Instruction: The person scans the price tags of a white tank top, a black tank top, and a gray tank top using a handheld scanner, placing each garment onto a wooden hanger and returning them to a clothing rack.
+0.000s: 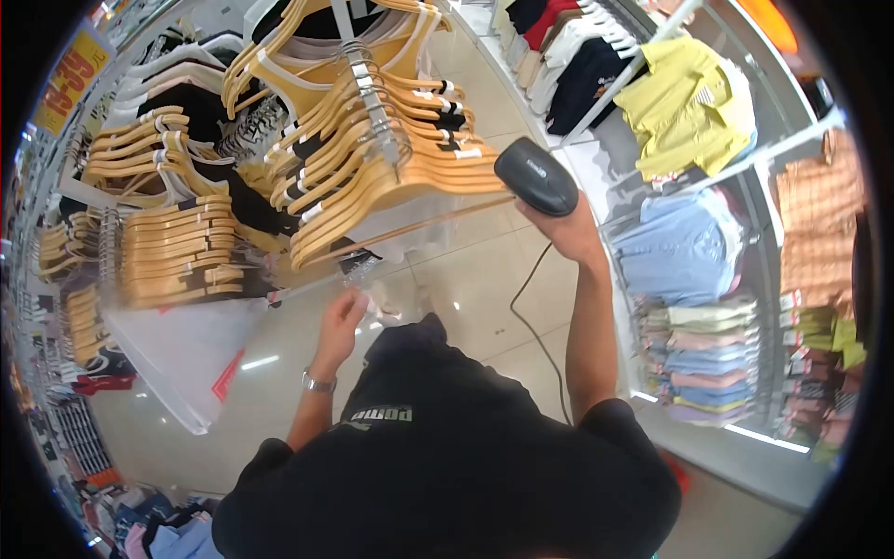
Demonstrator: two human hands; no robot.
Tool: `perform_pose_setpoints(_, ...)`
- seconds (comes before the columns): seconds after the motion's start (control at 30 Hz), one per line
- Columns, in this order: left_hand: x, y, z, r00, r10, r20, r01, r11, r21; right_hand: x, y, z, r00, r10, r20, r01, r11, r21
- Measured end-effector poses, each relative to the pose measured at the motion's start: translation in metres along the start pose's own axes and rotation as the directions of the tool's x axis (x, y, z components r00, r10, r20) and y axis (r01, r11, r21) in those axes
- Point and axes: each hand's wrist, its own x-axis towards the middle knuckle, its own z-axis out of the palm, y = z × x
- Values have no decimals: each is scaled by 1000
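My right hand [565,230] grips a black barcode scanner [536,177], raised to the right of the hanger rack. A dark cable [527,321] runs down from it toward the floor. Lower and to the left, my left hand [343,321], with a watch [318,380] on the wrist, has its fingers pinched together beside a small pale, blurred tag-like piece [380,306]. Just above those fingers hangs a dark garment piece with a label [358,264], below the front wooden hanger [400,191]. What exactly the left fingers hold, I cannot tell.
Wooden hangers [177,247] crowd more racks on the left, with a white plastic bag [182,354] hanging below them. On the right wall hang a yellow shirt [684,107] and a light blue shirt [684,244] above folded clothes [703,359]. Tiled floor [470,298] lies between.
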Motion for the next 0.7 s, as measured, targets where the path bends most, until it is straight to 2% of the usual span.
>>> perform_pose_setpoints(0.07,9,3,0,997,-75,-28,76,997,22,38,-9,-8,988,-151,46,154,984,-94)
perform_pose_setpoints(0.1,14,6,1,992,-117,-42,119,992,52,54,-16,-14,986,-73,152,91,990,-112)
perform_pose_setpoints(0.13,19,9,2,985,-162,-53,166,983,81,70,-19,-13,979,-73,192,83,995,-48)
perform_pose_setpoints(0.23,33,35,19,989,-55,-134,86,969,232,107,-23,-7,942,-44,333,0,991,132)
perform_pose_setpoints(0.3,42,38,23,986,-43,-163,81,968,237,124,-30,-6,885,-11,465,-109,967,231)
perform_pose_setpoints(0.33,45,37,23,983,-36,-179,80,966,244,129,-32,-6,864,-14,503,-79,983,164)
perform_pose_setpoints(0.4,50,37,22,978,-93,-185,130,971,203,139,-35,-3,816,-21,577,-5,999,44)
perform_pose_setpoints(0.47,55,40,23,969,-171,-177,196,972,132,149,-34,0,755,7,656,-4,1000,-6)
perform_pose_setpoints(0.53,58,43,28,968,-178,-176,189,981,45,158,-29,2,686,39,726,-6,999,-49)
perform_pose_setpoints(0.67,62,56,42,969,-176,-172,166,983,-74,170,-18,2,602,24,798,-34,999,-4)
perform_pose_setpoints(0.7,61,56,45,969,-176,-176,164,983,-81,175,-9,1,548,2,836,-2,1000,-1)
